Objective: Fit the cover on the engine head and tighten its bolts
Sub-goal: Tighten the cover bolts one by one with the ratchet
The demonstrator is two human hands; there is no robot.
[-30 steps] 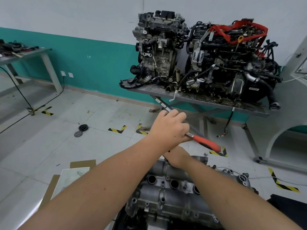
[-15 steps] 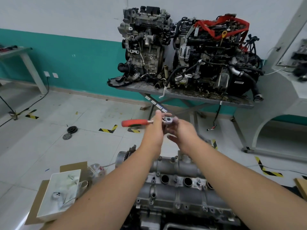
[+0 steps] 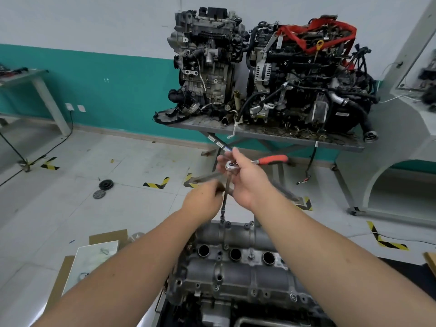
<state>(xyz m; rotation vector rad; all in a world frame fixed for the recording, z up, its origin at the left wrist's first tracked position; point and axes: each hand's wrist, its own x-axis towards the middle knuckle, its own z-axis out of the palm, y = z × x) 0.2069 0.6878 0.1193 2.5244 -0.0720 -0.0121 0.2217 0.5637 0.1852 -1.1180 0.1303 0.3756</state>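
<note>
Ratchet wrench (image 3: 238, 165) with a red handle stands upright over the far edge of the cover (image 3: 236, 263), its long extension bar (image 3: 225, 197) running down to a bolt (image 3: 222, 218) at the cover's far rim; socket looks seated on that bolt but the tip is small, hard to be sure. Right hand (image 3: 245, 180) is at the ratchet head, fingers (image 3: 221, 161) curled round it and thumb up, probably to keep the head pressed down and centred so the bar does not wobble off. Red handle sticks out to the right, free of either hand, so swing room is there. Left hand (image 3: 203, 201) sits lower, fingers curled and pinching the extension bar about midway, blurred, likely steadying or spinning the bar by hand, which suits running a bolt down before real torque. Cover is already lying on the engine head (image 3: 212, 303), grey cast metal, three round plug holes in a row facing up, several small bolts visible around its edges; engine head sits low in front of the person, what carries it is out of view. Judgement: cover fitted, tightening step under way at the far row, near-side bolts not yet reached. Behind, two complete engines (image 3: 271, 74) stand on a dirty metal worktop (image 3: 259, 135) against the teal wall, well apart from the work. White box on cardboard (image 3: 92, 260) lies on the floor to the left, near the engine head, contents unclear, maybe spare fasteners.
</note>
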